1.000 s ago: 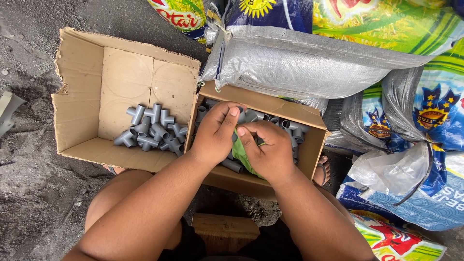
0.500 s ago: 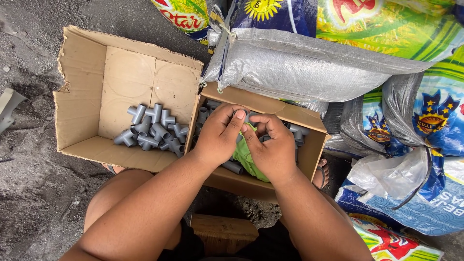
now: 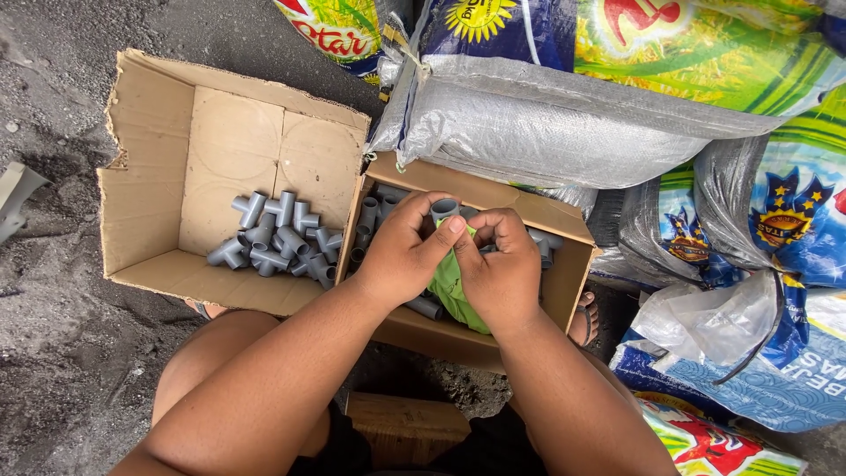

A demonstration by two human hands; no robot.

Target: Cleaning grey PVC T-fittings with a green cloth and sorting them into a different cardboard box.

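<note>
My left hand (image 3: pixel 401 251) and my right hand (image 3: pixel 498 264) meet over a small cardboard box (image 3: pixel 564 286) filled with grey plastic pipe tee fittings. Between the fingertips of both hands is one grey tee fitting (image 3: pixel 444 210), its open end facing up. A green cloth (image 3: pixel 451 286) is bunched under my right hand and wraps the lower part of the fitting. More grey fittings (image 3: pixel 370 216) lie in the box around my hands, partly hidden by them.
A larger open cardboard box (image 3: pixel 145 189) on the left holds a pile of grey tee fittings (image 3: pixel 273 238). Stuffed woven sacks (image 3: pixel 564 115) are stacked behind and to the right. A wooden block (image 3: pixel 405 423) sits between my knees on dark sandy ground.
Both hands have lifted slightly and turned the fitting, so its open end now shows above the fingers. The green cloth has shifted with my right hand.
</note>
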